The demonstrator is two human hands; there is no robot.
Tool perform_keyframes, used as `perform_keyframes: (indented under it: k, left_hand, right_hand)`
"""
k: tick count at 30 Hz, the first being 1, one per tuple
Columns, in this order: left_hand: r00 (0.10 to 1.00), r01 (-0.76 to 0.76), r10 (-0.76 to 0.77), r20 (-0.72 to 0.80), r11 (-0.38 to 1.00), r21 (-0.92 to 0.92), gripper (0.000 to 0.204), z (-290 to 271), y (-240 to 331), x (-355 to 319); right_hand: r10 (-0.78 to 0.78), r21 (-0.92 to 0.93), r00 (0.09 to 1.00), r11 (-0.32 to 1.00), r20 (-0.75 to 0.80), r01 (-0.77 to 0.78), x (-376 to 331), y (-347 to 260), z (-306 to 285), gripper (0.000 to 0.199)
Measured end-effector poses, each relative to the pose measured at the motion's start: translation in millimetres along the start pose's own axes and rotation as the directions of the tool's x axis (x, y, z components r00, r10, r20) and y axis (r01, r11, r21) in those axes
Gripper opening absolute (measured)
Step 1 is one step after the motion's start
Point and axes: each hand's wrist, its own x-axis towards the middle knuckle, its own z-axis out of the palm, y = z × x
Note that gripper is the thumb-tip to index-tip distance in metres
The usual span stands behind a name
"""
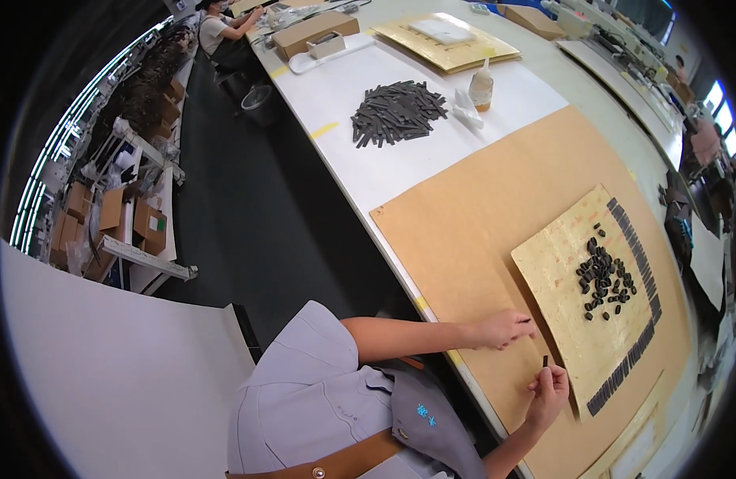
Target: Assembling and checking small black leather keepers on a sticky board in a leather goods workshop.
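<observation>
A yellowish square board (555, 267) lies on a brown cardboard sheet (471, 215). A heap of small black pieces (603, 279) rests on the board, and dark strips (641, 263) line two of its edges. My left hand (502, 328) hovers at the board's near corner with a tiny dark piece pinched at its fingertips. My right hand (548, 389) is just below it, beside the board's edge, and holds a small black piece (545, 361) upright between thumb and fingers.
Farther along the long white table (400, 172) sit a pile of grey strips (397, 112), a glue bottle (481, 86), a second yellow board (447, 44) and a cardboard box (313, 32). Another person (224, 36) sits at the far end. Boxes (136, 219) fill shelves on the left.
</observation>
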Motion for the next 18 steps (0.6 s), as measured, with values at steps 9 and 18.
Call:
perform_keyframes:
  k: [9, 18]
  left_hand:
    - [0.987, -0.056, 0.04, 0.156, 0.993, 0.1, 0.021, 13, -14, -7]
    - [0.895, -0.445, 0.428, 0.125, 0.846, 0.294, 0.024, 17, -32, -11]
  right_hand:
    - [0.015, 0.154, 0.992, 0.988, 0.128, -0.035, -1, 1, 25, 0.006]
    - [0.023, 0.135, 0.999, 0.99, 0.042, -0.028, -6, 0, 38, 0.008]
